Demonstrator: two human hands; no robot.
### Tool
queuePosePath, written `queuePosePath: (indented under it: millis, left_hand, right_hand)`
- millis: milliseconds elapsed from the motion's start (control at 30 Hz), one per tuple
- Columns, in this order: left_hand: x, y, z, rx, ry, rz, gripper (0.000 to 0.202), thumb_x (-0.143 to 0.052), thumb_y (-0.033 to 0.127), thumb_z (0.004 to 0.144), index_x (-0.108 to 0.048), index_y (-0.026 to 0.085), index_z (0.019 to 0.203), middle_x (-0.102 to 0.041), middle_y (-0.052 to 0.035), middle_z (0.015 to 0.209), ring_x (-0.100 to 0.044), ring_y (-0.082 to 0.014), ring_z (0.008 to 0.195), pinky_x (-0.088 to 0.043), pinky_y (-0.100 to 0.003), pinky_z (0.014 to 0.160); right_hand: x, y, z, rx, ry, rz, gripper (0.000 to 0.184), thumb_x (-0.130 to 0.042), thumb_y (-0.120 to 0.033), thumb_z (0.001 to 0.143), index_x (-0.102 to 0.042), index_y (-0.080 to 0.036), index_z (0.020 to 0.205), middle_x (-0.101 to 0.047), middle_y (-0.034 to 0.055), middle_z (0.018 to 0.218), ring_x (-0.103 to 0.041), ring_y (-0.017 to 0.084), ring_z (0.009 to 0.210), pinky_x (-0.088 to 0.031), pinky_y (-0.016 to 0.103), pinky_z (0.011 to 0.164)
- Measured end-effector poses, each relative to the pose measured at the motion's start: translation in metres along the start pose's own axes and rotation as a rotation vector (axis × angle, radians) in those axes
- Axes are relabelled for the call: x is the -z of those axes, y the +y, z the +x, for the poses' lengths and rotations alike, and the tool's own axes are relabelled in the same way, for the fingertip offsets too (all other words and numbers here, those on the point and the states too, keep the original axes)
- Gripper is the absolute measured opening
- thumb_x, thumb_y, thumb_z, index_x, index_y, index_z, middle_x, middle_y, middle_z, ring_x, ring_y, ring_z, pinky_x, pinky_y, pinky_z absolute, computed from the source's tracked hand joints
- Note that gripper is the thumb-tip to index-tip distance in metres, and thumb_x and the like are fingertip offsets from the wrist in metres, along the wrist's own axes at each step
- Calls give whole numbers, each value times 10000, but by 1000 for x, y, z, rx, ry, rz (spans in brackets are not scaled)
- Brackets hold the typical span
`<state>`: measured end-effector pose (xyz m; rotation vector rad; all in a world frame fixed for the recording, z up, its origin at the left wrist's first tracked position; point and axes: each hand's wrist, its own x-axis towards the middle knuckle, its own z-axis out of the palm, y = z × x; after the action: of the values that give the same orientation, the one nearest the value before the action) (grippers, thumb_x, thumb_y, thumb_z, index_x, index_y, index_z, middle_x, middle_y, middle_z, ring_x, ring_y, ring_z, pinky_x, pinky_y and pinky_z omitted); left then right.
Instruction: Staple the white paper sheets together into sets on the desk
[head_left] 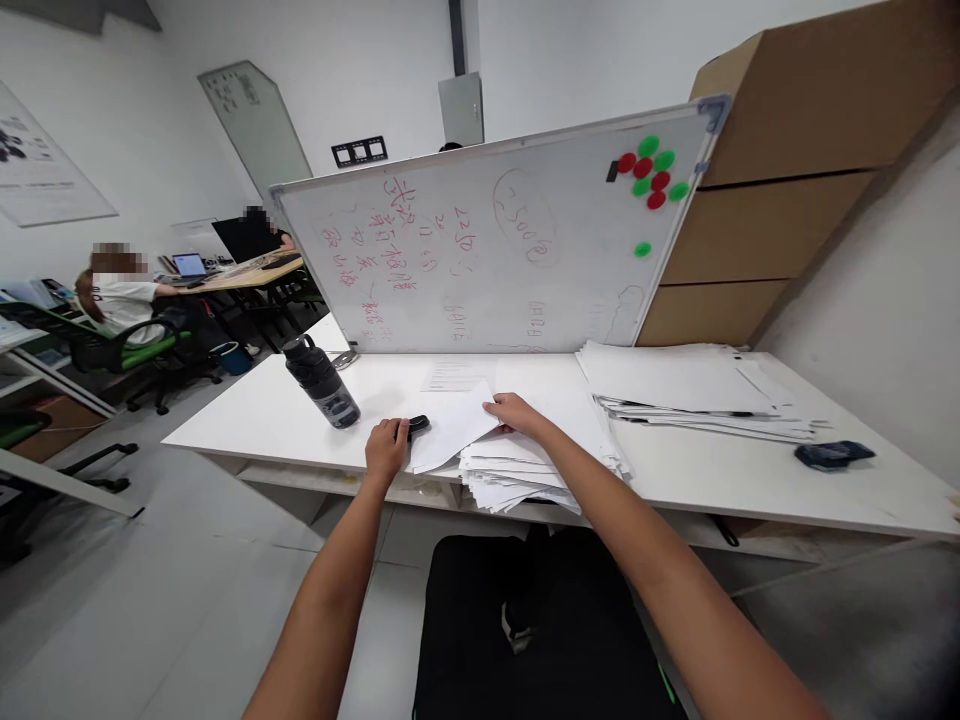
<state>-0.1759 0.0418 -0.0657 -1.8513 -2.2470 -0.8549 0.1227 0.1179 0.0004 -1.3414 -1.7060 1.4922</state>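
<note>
My left hand (386, 448) is closed round a small black stapler (418, 423) at the left edge of some white sheets of paper (454, 428). The corner of these sheets lies close to the stapler; whether it sits between the jaws I cannot make out. My right hand (517, 413) pinches the right side of the same sheets, thumb on top and the other fingers partly hidden. Under and beside my right forearm is a thick, uneven stack of paper (517, 478), its edges fanned out at the front of the white desk (690, 480).
A dark water bottle (322, 385) stands left of my left hand. Behind the papers leans a whiteboard (480, 260) with red writing and round magnets. More paper piles (682, 385) and a dark crumpled item (834, 455) lie right. Cardboard boxes (795, 110) rise behind; two people sit far left.
</note>
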Motion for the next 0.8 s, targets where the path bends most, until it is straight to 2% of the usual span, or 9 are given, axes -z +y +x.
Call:
queuePosePath:
  millis: [200, 500, 633, 800]
  left_hand:
    - [0, 1, 1, -15, -1, 13, 426, -302, 435, 1015, -669, 221, 979, -663, -107, 1005, -579, -261, 1008, -423, -381, 877]
    - [0, 2, 1, 8, 0, 14, 413, -322, 438, 1006, -672, 221, 979, -668, -103, 1004, -580, -261, 1016, -422, -373, 875]
    - [1, 2, 3, 8, 6, -4, 379, -357, 416, 986, -687, 230, 964, -676, -103, 1005, -582, -262, 1012, -425, -376, 875]
    - [3, 5, 7, 54, -36, -27, 377, -375, 419, 959, -702, 236, 914, -695, -100, 996, -595, -260, 1013, -433, -370, 866]
  right_hand:
    - [2, 0, -2, 5, -11, 54, 207, -626, -347, 892, -608, -156, 814, -630, 17, 700, -576, 125, 524, -486, 249, 543]
    - [2, 3, 0, -10, -13, 87, 267, -617, -428, 901, -593, -173, 827, -551, -20, 634, -583, 133, 532, -492, 248, 542]
    - [0, 3, 1, -1, -5, 77, 229, -652, -375, 866, -585, -174, 780, -559, -13, 633, -575, 133, 554, -506, 248, 559]
    - [-2, 6, 3, 43, 23, 60, 120, -684, -273, 794, -613, -177, 797, -644, 19, 773, -591, 139, 625, -499, 236, 563]
